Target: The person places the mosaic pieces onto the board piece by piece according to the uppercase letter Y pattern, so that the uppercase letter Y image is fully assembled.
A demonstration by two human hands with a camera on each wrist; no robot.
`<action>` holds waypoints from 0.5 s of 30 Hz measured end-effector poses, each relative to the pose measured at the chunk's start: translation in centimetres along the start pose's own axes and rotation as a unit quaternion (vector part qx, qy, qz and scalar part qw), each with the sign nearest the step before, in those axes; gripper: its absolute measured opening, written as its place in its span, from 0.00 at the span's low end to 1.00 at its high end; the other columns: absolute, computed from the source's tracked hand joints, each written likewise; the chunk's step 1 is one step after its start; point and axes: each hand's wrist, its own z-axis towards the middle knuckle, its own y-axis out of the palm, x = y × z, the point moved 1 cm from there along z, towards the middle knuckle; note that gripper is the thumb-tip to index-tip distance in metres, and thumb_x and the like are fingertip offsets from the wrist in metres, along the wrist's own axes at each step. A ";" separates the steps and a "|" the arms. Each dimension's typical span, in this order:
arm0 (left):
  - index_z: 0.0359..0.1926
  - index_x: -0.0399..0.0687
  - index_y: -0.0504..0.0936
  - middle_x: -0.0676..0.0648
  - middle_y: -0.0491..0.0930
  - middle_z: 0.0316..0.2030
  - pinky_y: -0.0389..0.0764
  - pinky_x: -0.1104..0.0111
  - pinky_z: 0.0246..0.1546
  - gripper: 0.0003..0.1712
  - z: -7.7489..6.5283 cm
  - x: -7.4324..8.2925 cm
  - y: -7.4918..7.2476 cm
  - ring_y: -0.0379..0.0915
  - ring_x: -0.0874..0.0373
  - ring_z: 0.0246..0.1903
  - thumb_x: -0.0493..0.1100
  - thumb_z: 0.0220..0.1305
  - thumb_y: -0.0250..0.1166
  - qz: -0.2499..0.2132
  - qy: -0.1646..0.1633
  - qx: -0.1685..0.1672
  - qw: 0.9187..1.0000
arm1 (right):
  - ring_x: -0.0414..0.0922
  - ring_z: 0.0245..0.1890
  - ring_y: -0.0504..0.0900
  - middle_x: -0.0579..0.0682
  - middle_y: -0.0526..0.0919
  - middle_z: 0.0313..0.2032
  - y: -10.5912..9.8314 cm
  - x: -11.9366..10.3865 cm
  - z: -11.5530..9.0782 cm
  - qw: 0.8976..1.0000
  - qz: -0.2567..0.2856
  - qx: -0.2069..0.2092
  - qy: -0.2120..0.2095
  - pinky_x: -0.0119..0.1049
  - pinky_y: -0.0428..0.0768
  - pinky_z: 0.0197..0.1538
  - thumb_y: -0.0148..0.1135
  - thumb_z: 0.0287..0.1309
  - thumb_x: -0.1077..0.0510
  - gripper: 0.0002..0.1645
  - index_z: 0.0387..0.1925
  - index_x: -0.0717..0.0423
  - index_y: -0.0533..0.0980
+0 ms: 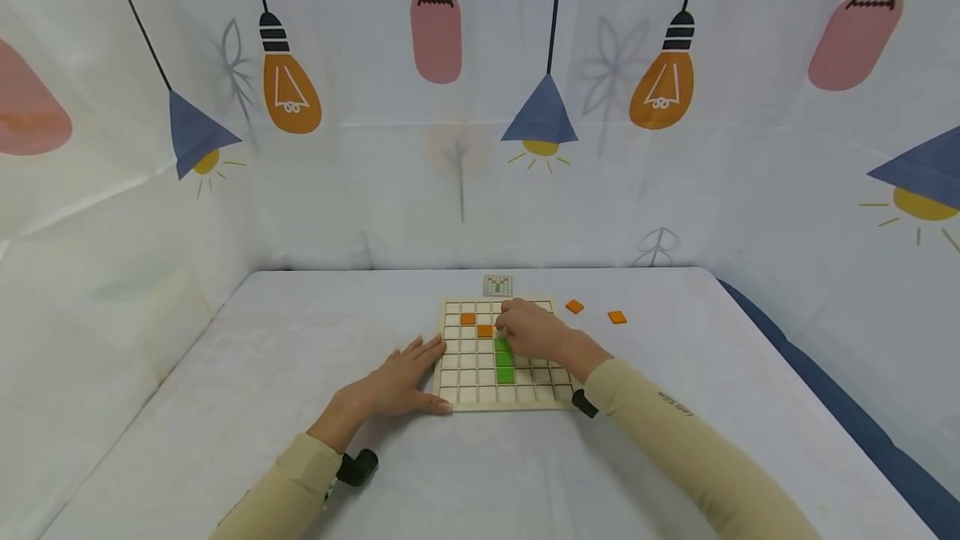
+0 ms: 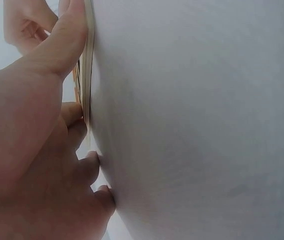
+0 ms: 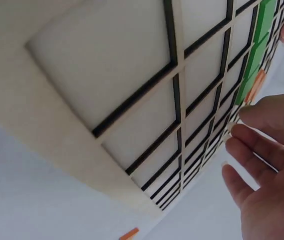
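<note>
Your left hand (image 1: pixel 397 383) lies at the left side of a pale wooden board with a square grid (image 1: pixel 483 394). Its fingers are straight and spread wide: the fingertips touch the board's left edge, and the thumb reaches the near left corner. The board lies flat on a white-covered table (image 1: pixel 262 340).

Your right hand (image 1: pixel 534 330) is over the far half of the board, palm down, with thumb and fingertips drawn narrow just beyond the green tiles. Whether a tile is pinched between them you cannot tell from any view, as the fingertips hide the spot.

Three green square tiles (image 1: pixel 504 360) form a straight column in the board's cells, running from your right fingertips towards you. Two orange square tiles (image 1: pixel 468 318) sit in cells left of that column, placed diagonally, the right one a row nearer you. Two loose orange tiles (image 1: pixel 617 317) lie apart on the table, right of the board's far corner.

A small card printed with a grid (image 1: pixel 498 285) lies just beyond the board's far edge. Behind the table hangs a white backdrop printed with lamps and bulbs (image 1: pixel 337 190).
</note>
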 end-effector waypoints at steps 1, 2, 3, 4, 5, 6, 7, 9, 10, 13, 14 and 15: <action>0.79 0.46 0.51 0.47 0.46 0.80 0.44 0.39 0.76 0.59 0.0 0.0 0.0 0.36 0.41 0.79 0.65 0.56 0.70 0.001 -0.001 0.001 1.000 | 0.47 0.43 0.79 0.51 0.82 0.41 -0.1 0.1 -0.1 1.000 0.002 0.004 -0.002 0.40 0.80 0.52 0.53 0.66 0.69 0.17 0.47 0.56 0.85; 0.79 0.47 0.51 0.47 0.46 0.80 0.44 0.40 0.76 0.59 0.0 0.0 0.0 0.36 0.41 0.79 0.65 0.56 0.70 0.002 -0.002 0.001 1.000 | 0.47 0.43 0.78 0.50 0.82 0.40 -0.1 0.2 -0.2 1.000 0.004 0.003 -0.001 0.39 0.80 0.52 0.53 0.66 0.69 0.17 0.47 0.56 0.85; 0.79 0.47 0.51 0.47 0.46 0.80 0.44 0.40 0.76 0.59 0.0 0.0 0.0 0.36 0.41 0.79 0.65 0.56 0.70 0.002 -0.003 0.001 1.000 | 0.46 0.42 0.78 0.50 0.81 0.40 -0.2 0.3 -0.3 1.000 0.006 0.005 0.000 0.39 0.80 0.51 0.53 0.65 0.69 0.17 0.46 0.56 0.85; 0.79 0.47 0.51 0.47 0.46 0.80 0.44 0.40 0.76 0.60 0.0 0.1 0.0 0.36 0.41 0.79 0.65 0.56 0.70 0.003 -0.003 0.001 1.000 | 0.45 0.42 0.78 0.49 0.81 0.39 -0.2 0.4 -0.4 1.000 0.004 0.004 0.001 0.38 0.80 0.51 0.53 0.65 0.69 0.17 0.46 0.56 0.85; 0.79 0.47 0.51 0.47 0.46 0.80 0.44 0.40 0.76 0.60 0.0 0.0 0.0 0.36 0.41 0.79 0.65 0.56 0.70 0.002 -0.002 0.001 1.000 | 0.45 0.41 0.77 0.49 0.81 0.39 -0.3 0.5 -0.5 1.000 0.006 0.004 0.002 0.38 0.79 0.50 0.53 0.65 0.68 0.16 0.46 0.56 0.85; 0.79 0.48 0.50 0.48 0.46 0.80 0.43 0.40 0.77 0.59 0.0 0.1 0.0 0.35 0.42 0.79 0.66 0.56 0.70 0.003 -0.003 0.000 1.000 | 0.44 0.40 0.76 0.48 0.80 0.38 -0.3 0.7 -0.6 1.000 0.008 0.005 0.003 0.38 0.79 0.48 0.53 0.65 0.68 0.16 0.45 0.56 0.85; 0.79 0.47 0.50 0.47 0.46 0.80 0.43 0.40 0.77 0.59 0.0 0.1 0.1 0.35 0.42 0.79 0.66 0.56 0.70 0.002 -0.002 0.000 1.000 | 0.43 0.39 0.75 0.48 0.80 0.38 -0.3 0.8 -0.7 1.000 0.009 0.003 0.006 0.37 0.78 0.47 0.53 0.65 0.68 0.16 0.45 0.56 0.85; 0.79 0.47 0.50 0.47 0.46 0.80 0.43 0.40 0.76 0.60 0.0 0.1 0.1 0.35 0.41 0.79 0.66 0.56 0.70 0.001 0.000 0.001 1.000 | 0.42 0.37 0.73 0.47 0.79 0.37 -0.4 1.1 -0.8 1.000 0.005 0.002 0.010 0.36 0.76 0.45 0.52 0.64 0.69 0.17 0.44 0.55 0.85; 0.79 0.47 0.50 0.47 0.46 0.80 0.43 0.40 0.76 0.60 0.1 0.0 0.1 0.36 0.41 0.79 0.66 0.56 0.70 0.001 0.000 0.002 1.000 | 0.42 0.36 0.72 0.47 0.79 0.36 -0.4 1.2 -0.9 1.000 0.005 0.003 0.011 0.36 0.75 0.44 0.52 0.64 0.69 0.17 0.44 0.55 0.85; 0.79 0.47 0.50 0.48 0.46 0.80 0.43 0.40 0.77 0.60 0.1 -0.1 0.1 0.36 0.42 0.79 0.66 0.56 0.70 0.002 -0.002 0.003 1.000 | 0.42 0.33 0.69 0.46 0.77 0.34 -0.5 1.8 -1.2 1.000 -0.001 0.006 0.018 0.36 0.71 0.40 0.52 0.64 0.69 0.16 0.41 0.54 0.84; 0.79 0.48 0.50 0.48 0.46 0.80 0.43 0.40 0.77 0.60 0.1 -0.1 0.1 0.36 0.42 0.79 0.66 0.56 0.70 0.003 -0.003 0.004 1.000 | 0.42 0.33 0.68 0.46 0.76 0.33 -0.4 1.9 -1.3 1.000 -0.004 0.007 0.019 0.36 0.71 0.40 0.53 0.64 0.69 0.15 0.41 0.54 0.84; 0.79 0.48 0.50 0.48 0.46 0.80 0.43 0.40 0.77 0.60 0.2 -0.1 0.2 0.35 0.42 0.79 0.66 0.56 0.70 0.004 -0.004 0.003 1.000 | 0.42 0.33 0.69 0.45 0.77 0.33 -0.4 2.1 -1.3 1.000 -0.007 0.009 0.020 0.36 0.72 0.40 0.54 0.64 0.69 0.14 0.41 0.54 0.84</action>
